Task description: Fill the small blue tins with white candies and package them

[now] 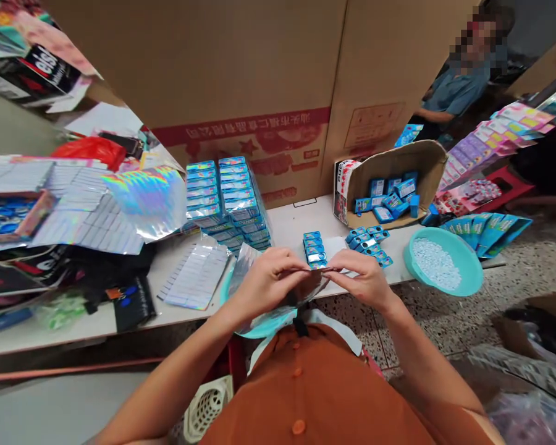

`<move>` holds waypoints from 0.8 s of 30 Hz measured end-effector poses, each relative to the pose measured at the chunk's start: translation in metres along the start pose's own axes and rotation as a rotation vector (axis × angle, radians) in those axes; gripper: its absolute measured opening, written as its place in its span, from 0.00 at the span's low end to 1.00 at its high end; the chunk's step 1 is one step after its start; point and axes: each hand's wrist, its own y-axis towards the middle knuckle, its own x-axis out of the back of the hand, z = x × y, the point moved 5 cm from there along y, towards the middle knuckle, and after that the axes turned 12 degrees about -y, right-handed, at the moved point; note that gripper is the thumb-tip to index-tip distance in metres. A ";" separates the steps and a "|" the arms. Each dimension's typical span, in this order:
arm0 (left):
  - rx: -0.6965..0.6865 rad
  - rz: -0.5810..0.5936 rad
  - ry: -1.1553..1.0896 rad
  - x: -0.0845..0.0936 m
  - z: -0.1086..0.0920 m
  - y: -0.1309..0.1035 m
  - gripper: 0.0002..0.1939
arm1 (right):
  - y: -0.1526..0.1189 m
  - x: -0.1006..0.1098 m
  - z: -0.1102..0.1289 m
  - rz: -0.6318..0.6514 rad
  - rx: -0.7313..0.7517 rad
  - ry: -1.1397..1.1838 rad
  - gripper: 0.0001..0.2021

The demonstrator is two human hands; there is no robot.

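Note:
My left hand [271, 278] and my right hand [362, 275] each pinch one side of a clear plastic film bag [311, 285], held taut between them above the table's front edge. Just beyond the bag, a short row of small blue boxes [314, 247] sits on the white table. More small blue boxes with dark round spots [369, 241] lie loosely beyond my right hand. Behind my left hand rise wrapped stacks of blue boxes [241, 198]. Below my left hand, part of a turquoise basin [259, 326] shows.
An open carton [401, 161] holds blue boxes at the back right. A turquoise bowl of white pieces [435, 261] stands at the right edge, near fanned blue packets [488, 232]. Flat white packs [197, 272] lie left. A large cardboard box [250, 74] stands behind; a person [458, 89] is beyond.

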 end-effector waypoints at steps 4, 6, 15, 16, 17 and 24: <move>0.041 0.012 0.020 -0.010 0.004 0.004 0.09 | -0.007 -0.001 -0.014 -0.006 -0.062 0.031 0.10; 0.053 0.019 0.019 -0.016 0.004 0.006 0.10 | -0.012 0.001 -0.019 -0.031 -0.090 0.037 0.14; -0.013 0.132 0.111 -0.032 0.003 0.005 0.08 | -0.025 0.012 -0.024 0.028 -0.041 -0.008 0.08; -0.018 0.123 0.153 -0.030 0.006 0.002 0.09 | -0.027 0.015 -0.026 0.021 -0.066 -0.005 0.09; -0.022 0.106 0.195 -0.026 0.008 -0.001 0.11 | -0.029 0.017 -0.028 0.011 -0.097 0.003 0.09; -0.143 0.091 0.334 -0.024 0.015 -0.017 0.14 | -0.044 0.020 -0.045 -0.062 -0.341 0.138 0.09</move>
